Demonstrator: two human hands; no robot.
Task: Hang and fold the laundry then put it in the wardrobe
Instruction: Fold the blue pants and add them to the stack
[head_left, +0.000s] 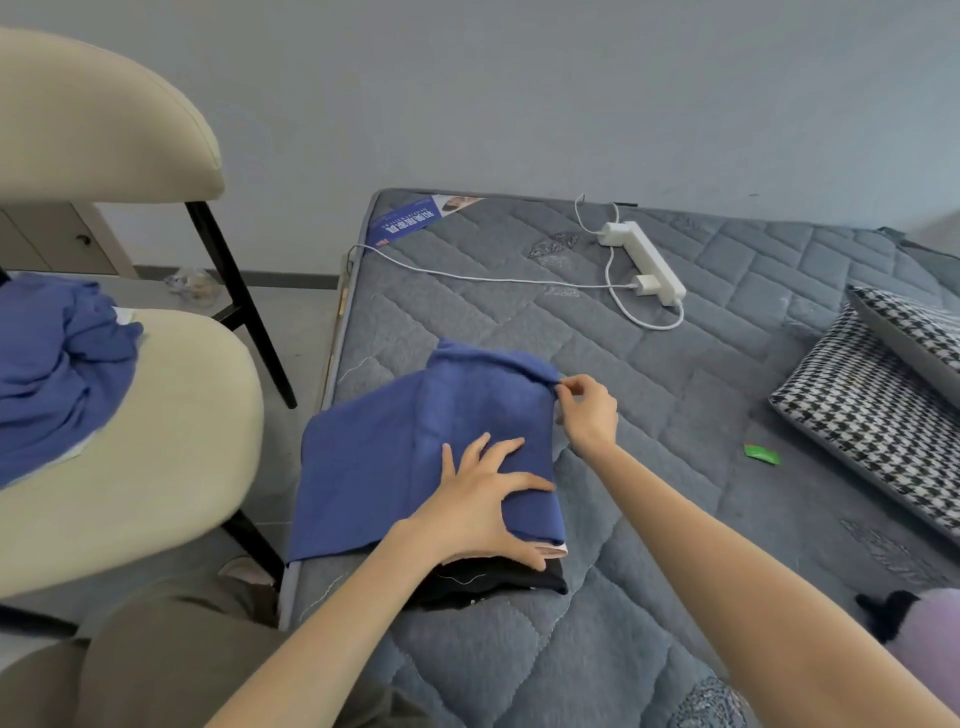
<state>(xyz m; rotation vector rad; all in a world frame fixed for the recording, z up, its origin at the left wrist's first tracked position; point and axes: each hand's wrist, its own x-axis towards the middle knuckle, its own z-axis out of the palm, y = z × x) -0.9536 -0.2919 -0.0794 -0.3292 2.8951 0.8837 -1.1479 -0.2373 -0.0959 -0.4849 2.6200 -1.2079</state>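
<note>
At centre frame, the left hand (483, 499) presses flat, fingers spread, on a blue knitted garment (395, 457) lying over a folded black garment (493, 582). The right hand (589, 410) pinches its far corner, apparently mid-fold; next, that corner likely needs drawing over squarely. Beyond, the grey quilted mattress (701, 405) carries a white power strip (644, 260).

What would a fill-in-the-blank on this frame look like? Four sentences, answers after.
The left hand presses flat on the ____ garment.
The right hand pinches its far corner; the folded item beneath is ____.
The houndstooth pillow lies to the garment's ____.
A ____ power strip lies on the mattress.
Missing words: blue, black, right, white.
</note>
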